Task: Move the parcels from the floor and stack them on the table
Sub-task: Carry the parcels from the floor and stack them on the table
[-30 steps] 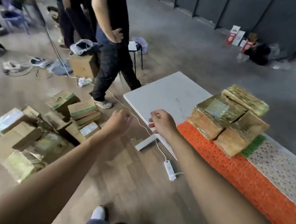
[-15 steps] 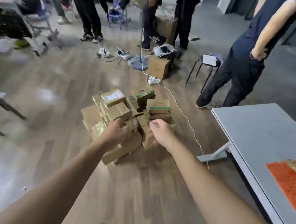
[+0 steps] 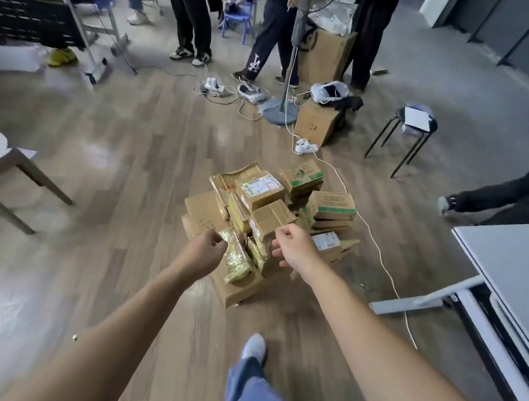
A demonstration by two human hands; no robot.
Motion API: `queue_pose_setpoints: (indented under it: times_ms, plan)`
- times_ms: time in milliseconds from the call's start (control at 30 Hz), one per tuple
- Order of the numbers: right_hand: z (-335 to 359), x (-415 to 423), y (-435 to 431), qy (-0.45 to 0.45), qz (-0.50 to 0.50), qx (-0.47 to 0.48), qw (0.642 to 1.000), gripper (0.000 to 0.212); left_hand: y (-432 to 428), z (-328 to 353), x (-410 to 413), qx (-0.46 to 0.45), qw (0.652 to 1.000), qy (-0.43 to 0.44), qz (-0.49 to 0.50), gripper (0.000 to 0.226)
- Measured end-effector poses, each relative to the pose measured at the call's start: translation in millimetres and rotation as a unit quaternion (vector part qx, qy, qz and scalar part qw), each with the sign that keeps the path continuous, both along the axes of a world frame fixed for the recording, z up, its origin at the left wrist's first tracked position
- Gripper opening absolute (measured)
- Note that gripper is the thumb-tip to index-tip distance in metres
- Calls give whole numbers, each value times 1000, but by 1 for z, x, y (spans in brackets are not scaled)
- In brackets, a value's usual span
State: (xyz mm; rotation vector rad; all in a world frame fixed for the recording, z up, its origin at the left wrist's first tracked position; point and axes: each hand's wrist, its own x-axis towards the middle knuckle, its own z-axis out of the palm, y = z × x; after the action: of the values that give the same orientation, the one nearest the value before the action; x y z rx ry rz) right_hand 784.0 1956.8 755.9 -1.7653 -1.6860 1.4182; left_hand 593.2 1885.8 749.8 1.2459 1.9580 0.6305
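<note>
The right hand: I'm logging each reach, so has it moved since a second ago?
Yes. The right hand was at the edge of the white table; now it hangs over the parcel pile on the floor, away from the table.

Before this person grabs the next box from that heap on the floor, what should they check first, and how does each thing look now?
1. Both hands free: ok. The left hand and right hand are loosely curled and hold nothing.
2. Parcels within reach: ok. The pile of parcels lies just beyond the hands.
3. Pile stable: not ok. The boxes lean at mixed angles, so lifting one may shift others.
4. Trip hazards: not ok. A white cable runs along the floor between the pile and the table.
5. Room on the table: cannot tell. Only a bare corner shows.
</note>
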Motion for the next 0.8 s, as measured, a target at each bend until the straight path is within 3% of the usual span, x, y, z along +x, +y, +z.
queue_pose_setpoints:
  times_ms: [433, 800]
  plan:
    - [-62, -120, 166, -10, -10, -56, 998, 24, 161, -26, -125, -56, 997, 59, -17, 25]
    - [-115, -185, 243, -16, -77, -101, 992, 16, 304, -85, -178, -139, 984, 32, -105, 27]
